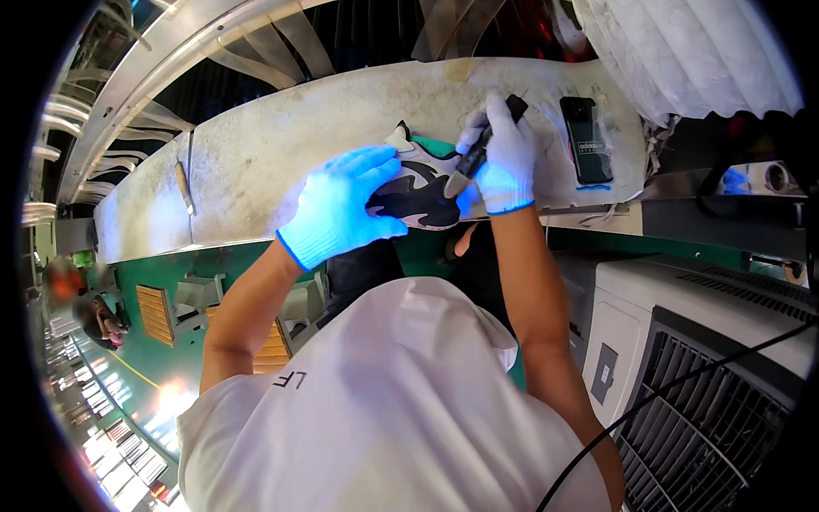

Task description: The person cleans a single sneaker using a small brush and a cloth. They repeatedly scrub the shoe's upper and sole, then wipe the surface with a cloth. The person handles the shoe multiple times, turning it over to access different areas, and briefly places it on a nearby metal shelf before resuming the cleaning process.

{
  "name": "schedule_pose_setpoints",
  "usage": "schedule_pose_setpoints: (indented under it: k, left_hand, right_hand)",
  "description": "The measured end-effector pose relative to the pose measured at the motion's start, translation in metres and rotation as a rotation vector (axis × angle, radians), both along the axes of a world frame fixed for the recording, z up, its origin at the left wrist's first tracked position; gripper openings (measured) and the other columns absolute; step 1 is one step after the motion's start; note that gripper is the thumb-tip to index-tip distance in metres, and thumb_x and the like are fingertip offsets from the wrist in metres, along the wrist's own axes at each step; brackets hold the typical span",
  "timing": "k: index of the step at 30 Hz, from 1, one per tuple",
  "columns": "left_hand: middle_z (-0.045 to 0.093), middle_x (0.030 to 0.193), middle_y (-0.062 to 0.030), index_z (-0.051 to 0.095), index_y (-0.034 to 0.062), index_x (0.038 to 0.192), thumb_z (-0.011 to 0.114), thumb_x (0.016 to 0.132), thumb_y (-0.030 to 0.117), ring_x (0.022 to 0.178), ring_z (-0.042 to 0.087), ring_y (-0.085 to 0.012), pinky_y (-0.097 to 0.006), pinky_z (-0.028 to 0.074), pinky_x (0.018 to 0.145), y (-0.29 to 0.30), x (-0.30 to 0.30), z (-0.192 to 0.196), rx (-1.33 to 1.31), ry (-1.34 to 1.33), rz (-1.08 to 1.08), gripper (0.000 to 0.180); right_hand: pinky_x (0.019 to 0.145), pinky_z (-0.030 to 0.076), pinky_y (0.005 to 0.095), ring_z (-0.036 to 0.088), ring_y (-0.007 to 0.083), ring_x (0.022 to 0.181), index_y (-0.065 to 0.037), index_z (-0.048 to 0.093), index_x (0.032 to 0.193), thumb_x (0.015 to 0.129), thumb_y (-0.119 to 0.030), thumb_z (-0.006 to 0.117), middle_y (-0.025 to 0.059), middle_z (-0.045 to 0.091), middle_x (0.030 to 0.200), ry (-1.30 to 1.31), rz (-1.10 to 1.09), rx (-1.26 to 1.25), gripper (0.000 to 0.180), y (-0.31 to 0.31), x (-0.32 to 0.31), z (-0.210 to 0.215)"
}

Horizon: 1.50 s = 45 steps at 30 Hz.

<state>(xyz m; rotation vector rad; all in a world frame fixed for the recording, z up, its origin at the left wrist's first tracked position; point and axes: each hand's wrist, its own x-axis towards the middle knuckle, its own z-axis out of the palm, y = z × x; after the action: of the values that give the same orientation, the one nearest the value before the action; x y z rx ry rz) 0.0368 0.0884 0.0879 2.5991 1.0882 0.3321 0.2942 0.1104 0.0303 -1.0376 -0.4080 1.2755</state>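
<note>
Centre frame: our left hand (341, 205) grips the sneaker (418, 183), lying upper-left to lower-right; our right hand (503, 149) clasps a dark tool (478, 154) against it.

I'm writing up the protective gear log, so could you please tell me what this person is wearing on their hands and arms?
Both hands wear knitted work gloves that look pale blue-white under the light, each with a darker blue cuff band: left hand, right hand. The forearms are bare below the short sleeves of a white T-shirt with small dark lettering on the left shoulder.
</note>
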Motion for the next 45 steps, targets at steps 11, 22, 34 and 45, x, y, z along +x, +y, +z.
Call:
schedule_pose_setpoints:
  k: [11,22,34,45]
  left_hand:
    - [0.076,0.138,-0.0165,0.078,0.0012,0.124,0.099,0.065,0.058,0.128,0.075,-0.0363,-0.046,0.063,0.102,-0.012,0.022,-0.014,0.166,-0.006,0.066,0.084]
    - [0.077,0.134,-0.017,0.077,0.0021,0.127,0.096,0.069,0.06,0.12,0.078,-0.0363,-0.045,0.065,0.096,-0.01,0.02,-0.026,0.226,0.004,0.045,0.084]
    - [0.079,0.13,-0.0177,0.08,0.0029,0.12,0.098,0.065,0.06,0.117,0.079,-0.0376,-0.045,0.065,0.096,-0.007,0.016,-0.027,0.181,-0.043,0.058,0.081]
    - [0.081,0.123,-0.0171,0.081,0.0046,0.119,0.098,0.066,0.051,0.111,0.081,-0.0365,-0.044,0.066,0.09,-0.01,0.018,-0.03,0.16,-0.121,0.1,0.072]
  right_hand:
    - [0.044,0.039,0.0355,0.047,0.0191,0.043,-0.012,0.063,0.085,0.117,-0.065,0.043,0.0048,0.056,0.06,0.529,-0.04,0.065,0.065,-0.01,-0.024,-0.01]
    - [0.049,0.043,0.034,0.046,0.0177,0.046,-0.013,0.058,0.088,0.118,-0.053,0.052,0.0007,0.05,0.064,0.094,-0.072,-0.016,0.049,-0.006,-0.054,0.014]
    - [0.047,0.036,0.0372,0.044,0.017,0.047,-0.015,0.063,0.094,0.119,-0.063,0.043,0.0014,0.052,0.065,0.57,0.206,0.14,0.058,0.006,-0.026,-0.023]
    - [0.045,0.032,0.033,0.04,0.0134,0.045,-0.011,0.067,0.095,0.12,-0.056,0.048,-0.0011,0.049,0.066,0.843,0.125,0.321,0.055,0.004,-0.022,-0.039]
